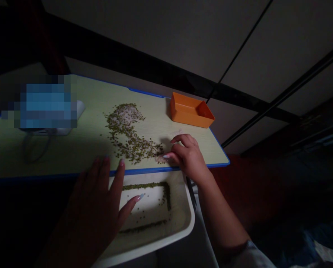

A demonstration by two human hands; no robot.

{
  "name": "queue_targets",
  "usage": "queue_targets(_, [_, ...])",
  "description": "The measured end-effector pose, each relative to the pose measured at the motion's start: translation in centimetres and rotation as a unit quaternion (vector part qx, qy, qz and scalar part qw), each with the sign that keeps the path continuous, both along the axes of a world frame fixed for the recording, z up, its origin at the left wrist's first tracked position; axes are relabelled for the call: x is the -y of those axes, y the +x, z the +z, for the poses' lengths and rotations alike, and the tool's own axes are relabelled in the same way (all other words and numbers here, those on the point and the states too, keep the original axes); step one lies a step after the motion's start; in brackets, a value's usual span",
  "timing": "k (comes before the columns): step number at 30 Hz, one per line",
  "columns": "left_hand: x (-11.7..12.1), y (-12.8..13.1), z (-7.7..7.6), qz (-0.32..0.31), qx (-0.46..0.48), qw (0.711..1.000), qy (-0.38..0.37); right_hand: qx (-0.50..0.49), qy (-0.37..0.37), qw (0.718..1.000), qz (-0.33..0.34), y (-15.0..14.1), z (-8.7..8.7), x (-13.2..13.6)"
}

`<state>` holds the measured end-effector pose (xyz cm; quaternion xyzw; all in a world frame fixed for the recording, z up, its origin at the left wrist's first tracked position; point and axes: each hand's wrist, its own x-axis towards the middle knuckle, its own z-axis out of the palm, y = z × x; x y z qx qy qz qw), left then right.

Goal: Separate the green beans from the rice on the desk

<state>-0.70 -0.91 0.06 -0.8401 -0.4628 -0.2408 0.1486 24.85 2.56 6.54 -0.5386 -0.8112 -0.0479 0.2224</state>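
Green mung beans point(137, 147) lie scattered over the pale tabletop point(92, 108), with small whitish grains point(126, 113) mixed in, thickest in the far heap. At the right end of the beans is my right hand point(187, 154), its fingers curled and thumb apart from the forefinger, with nothing visible between them. My left hand point(105, 193) is spread open above the left part of a white tub point(183, 223), holding nothing. Beans line the tub's bottom edges, and a few are strewn over its floor. The left hand and forearm hide the tub's left side.
An orange open box point(192, 111) stands at the tabletop's back right. A white object point(78, 109) sits at the left, largely covered by a blurred-out patch, with a dark cable loop in front. Blue edging point(144, 171) rims the tabletop. Behind stand cabinet panels point(166, 41).
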Motion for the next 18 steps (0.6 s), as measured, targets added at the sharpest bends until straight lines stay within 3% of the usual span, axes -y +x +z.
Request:
queue_targets(9, [0.2, 0.0, -0.1, 0.011, 0.014, 0.999, -0.047, -0.008, -0.010, 0.999, -0.033, 0.6, 0.0, -0.6])
queue_targets(18, [0.3, 0.0, 0.2, 0.006, 0.008, 0.999, -0.034, 0.046, 0.016, 0.998, -0.049, -0.7, -0.8, -0.7])
